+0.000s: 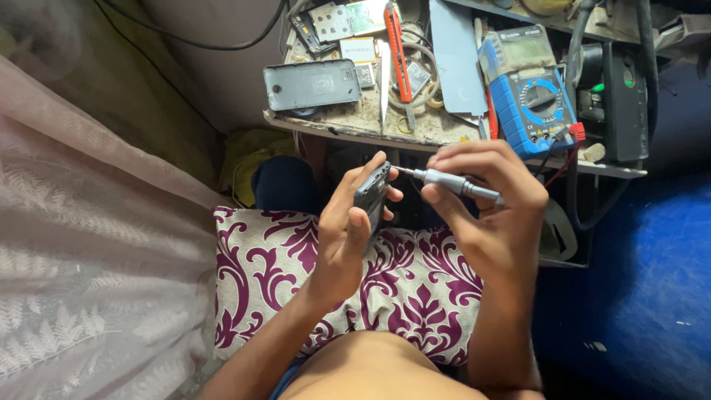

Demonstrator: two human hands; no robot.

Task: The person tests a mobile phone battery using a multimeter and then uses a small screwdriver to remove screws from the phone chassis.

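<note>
My left hand (344, 230) grips a dark mobile phone (372, 194), held edge-on above a cushion. My right hand (492, 207) holds a small silver screwdriver (452, 182) with its tip pointing left at the phone's upper edge. Both hands hover over a purple and cream patterned cushion (281, 274) on my lap.
A low cluttered work shelf (370, 122) lies ahead with a grey phone back cover (312, 84), a red utility knife (398, 48), a blue multimeter (527, 92), circuit parts and a black device (622, 104). Pink lace fabric (89, 259) hangs at left; blue floor covering (644, 281) at right.
</note>
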